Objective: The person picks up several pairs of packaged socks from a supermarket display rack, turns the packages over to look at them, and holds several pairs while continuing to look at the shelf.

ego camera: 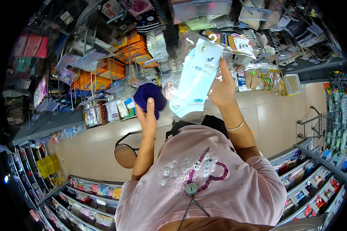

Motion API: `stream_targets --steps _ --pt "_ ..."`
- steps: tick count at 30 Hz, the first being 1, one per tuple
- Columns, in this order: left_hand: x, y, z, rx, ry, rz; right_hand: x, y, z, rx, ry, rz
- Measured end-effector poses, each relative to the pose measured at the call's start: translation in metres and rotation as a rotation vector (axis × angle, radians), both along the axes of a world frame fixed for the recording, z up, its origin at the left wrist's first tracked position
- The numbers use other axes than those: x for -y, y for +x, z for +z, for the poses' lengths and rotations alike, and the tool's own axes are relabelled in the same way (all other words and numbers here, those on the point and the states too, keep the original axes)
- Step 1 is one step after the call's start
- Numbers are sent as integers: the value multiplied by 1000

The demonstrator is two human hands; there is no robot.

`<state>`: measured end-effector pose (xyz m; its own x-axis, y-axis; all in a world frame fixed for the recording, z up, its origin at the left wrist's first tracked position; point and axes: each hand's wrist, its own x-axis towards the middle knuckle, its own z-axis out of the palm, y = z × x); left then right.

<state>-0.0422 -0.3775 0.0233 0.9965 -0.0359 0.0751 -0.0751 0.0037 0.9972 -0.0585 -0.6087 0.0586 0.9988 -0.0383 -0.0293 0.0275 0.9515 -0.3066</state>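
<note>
A pale blue ankle sock in a clear plastic packet (195, 78) hangs from my right hand (224, 85), which grips its right edge. The packet has a white plastic hook at its top and bears small printed marks. My left hand (147, 115) holds a bundled dark purple cloth item (150, 98), the thumb lying across its front; its exact kind is not plain. Both hands are raised before a rack of hanging packets, apart from each other. Behind the sock, a brown packet with striped cloth (232, 42) hangs on the rack.
Orange packets (94, 80) hang in rows on metal hooks at left. A round wooden-topped stool (125, 156) stands on the tiled floor (95, 147). Low boxes of goods (271, 82) line the rack's foot. Behind me are stocked shelves (95, 199); a wire trolley (321, 127) stands far right.
</note>
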Motion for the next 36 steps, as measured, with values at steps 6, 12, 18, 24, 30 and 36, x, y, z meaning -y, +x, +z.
stream_targets --steps 6,12,18,24,30,36 --pt "33 -19 39 873 586 -251 -22 -2 11 103 -202 5" --pt "88 20 62 787 457 -83 -50 -8 33 203 -404 -25" --pt "96 20 81 973 752 -51 -40 -4 28 80 -301 21" --pt "82 54 80 802 714 86 -46 -3 40 191 -511 -120" --pt "49 68 97 269 99 131 -34 -11 45 188 -231 66" --pt "48 41 102 669 197 -51 -38 -10 45 313 -9 76"
